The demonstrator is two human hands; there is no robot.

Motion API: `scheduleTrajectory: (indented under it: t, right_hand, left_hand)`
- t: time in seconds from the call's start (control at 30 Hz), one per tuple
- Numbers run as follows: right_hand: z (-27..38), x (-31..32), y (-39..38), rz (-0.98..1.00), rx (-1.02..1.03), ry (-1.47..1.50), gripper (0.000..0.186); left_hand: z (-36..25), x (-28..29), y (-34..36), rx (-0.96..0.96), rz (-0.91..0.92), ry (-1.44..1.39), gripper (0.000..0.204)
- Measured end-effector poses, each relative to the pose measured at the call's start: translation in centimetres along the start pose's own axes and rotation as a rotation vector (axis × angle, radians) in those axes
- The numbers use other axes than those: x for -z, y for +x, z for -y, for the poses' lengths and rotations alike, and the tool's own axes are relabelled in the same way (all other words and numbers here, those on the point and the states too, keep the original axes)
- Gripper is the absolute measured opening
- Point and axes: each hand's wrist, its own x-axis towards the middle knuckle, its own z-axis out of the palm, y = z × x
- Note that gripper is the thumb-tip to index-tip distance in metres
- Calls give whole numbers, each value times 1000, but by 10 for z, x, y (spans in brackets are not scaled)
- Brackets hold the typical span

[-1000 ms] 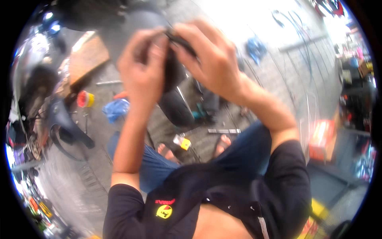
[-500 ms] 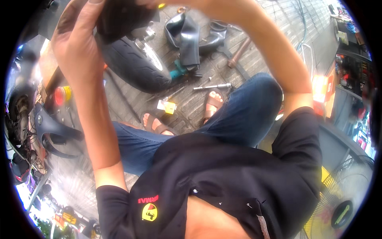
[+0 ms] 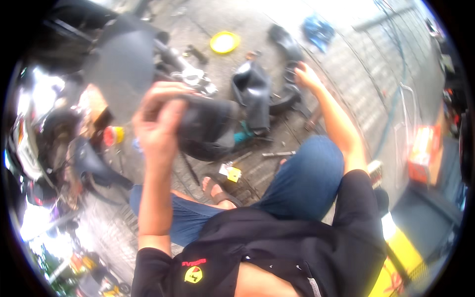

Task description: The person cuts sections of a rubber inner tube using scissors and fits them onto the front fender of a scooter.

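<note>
My left hand (image 3: 157, 111) grips a dark tyre-like rubber piece (image 3: 205, 128) by its upper left part, over the floor in front of my lap. My right hand (image 3: 308, 76) is stretched out to the upper right, at a long black rubber tube (image 3: 287, 44); its fingers are blurred, so I cannot tell whether they hold it. Beside that tube a folded black rubber piece (image 3: 255, 99) lies on the floor. A teal tool (image 3: 242, 133) shows partly behind the piece in my left hand.
A grey body panel (image 3: 118, 54) and metal fork parts are at upper left. A yellow dish (image 3: 223, 42), blue plastic bag (image 3: 316, 32), wooden block (image 3: 94, 99), red-yellow tub (image 3: 114, 134), dark curved panel (image 3: 96, 163) and orange box (image 3: 425, 148) surround me. Clutter lines the left edge.
Both hands were together high in front on a dark piece. My right hand has come away and reached out rightward to the tube; my left hand still holds the piece, now lower.
</note>
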Motion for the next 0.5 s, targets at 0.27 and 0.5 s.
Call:
scheduleTrajectory:
  t: [0.27, 0.5]
  right_hand:
    - [5, -21, 0, -53, -105, -937, 41]
    - [-21, -38, -28, -386, -123, -1010, 42]
  left_hand:
    - [-4, -18, 2, -330, 5, 471, 15]
    - [-10, -14, 4, -438, 40, 588, 18]
